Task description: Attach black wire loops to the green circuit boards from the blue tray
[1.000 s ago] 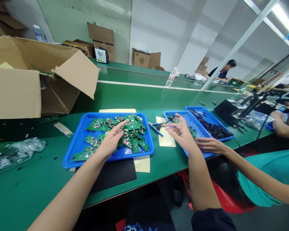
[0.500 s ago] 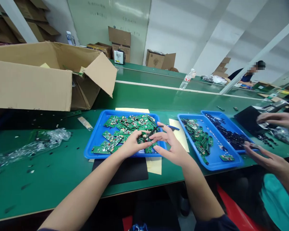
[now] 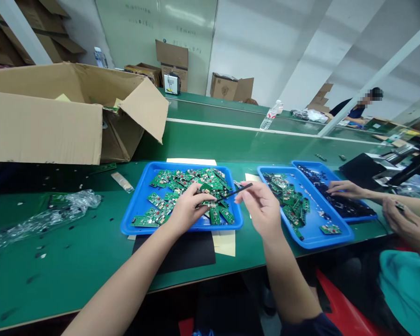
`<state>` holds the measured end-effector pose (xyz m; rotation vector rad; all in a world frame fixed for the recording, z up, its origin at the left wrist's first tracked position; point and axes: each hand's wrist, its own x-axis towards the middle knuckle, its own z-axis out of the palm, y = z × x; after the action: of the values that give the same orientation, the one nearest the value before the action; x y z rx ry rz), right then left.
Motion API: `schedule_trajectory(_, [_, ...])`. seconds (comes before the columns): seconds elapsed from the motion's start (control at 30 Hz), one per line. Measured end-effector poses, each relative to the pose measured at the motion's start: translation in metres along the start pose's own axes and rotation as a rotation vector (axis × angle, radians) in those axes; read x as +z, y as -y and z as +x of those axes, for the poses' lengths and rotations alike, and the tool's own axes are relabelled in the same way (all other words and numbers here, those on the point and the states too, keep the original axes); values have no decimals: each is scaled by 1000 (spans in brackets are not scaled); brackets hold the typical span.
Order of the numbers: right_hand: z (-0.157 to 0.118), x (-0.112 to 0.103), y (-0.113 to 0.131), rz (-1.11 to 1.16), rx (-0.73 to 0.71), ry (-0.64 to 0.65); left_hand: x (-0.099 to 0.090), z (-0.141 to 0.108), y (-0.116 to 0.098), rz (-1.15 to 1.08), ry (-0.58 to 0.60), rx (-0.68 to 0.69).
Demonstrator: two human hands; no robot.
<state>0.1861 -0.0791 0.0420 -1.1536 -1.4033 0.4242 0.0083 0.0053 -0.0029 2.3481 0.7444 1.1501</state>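
Note:
My left hand (image 3: 188, 207) pinches a small green circuit board (image 3: 206, 188) above a blue tray (image 3: 129, 215) heaped with similar boards. A thin, dark, straight strip (image 3: 236, 192) slants from that board up to my right hand (image 3: 261, 207). My right thumb and fingers close around its outer end; whether it is a tool or a part I cannot tell. Loose circuit boards (image 3: 157, 213) lie in the tray below both hands. A black sheet (image 3: 182, 252) and yellowish paper (image 3: 226, 241) stick out from under the tray's near edge.
Right of me, a second blue tray (image 3: 311, 238) holds boards; a third (image 3: 362, 217) holds small black parts, with a co-worker's hand (image 3: 346, 189) in it. A large cardboard box (image 3: 42, 126) and crumpled plastic wrap (image 3: 73, 203) are at left. A bottle (image 3: 271, 115) stands beyond.
My right hand has drawn slightly right, and the dark strip now shows straight between my hands. The co-worker's one hand has moved into the tray of black parts.

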Motion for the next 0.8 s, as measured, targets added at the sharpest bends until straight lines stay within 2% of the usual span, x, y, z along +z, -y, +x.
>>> schedule_trajectory(0.17, [1,5,0,43,-8,-220,-1,-5,4,246,-208,238])
schedule_trajectory(0.27, [5,2,1,148,-18,-346,1,-5,4,297,-258,296])
schedule_trajectory(0.33, [7,-3,1,215,-15,-385,1,-4,3,322,-277,305])
schedule_trajectory(0.47, [2,-7,1,217,69,-275,1,-4,1,367,-313,289])
schedule_trajectory(0.63, [-24,23,-5,201,318,18,2,-6,-1,375,-294,308])
schedule_trajectory(0.8, [-35,48,-8,319,355,55,5,-7,-2,375,-250,364])
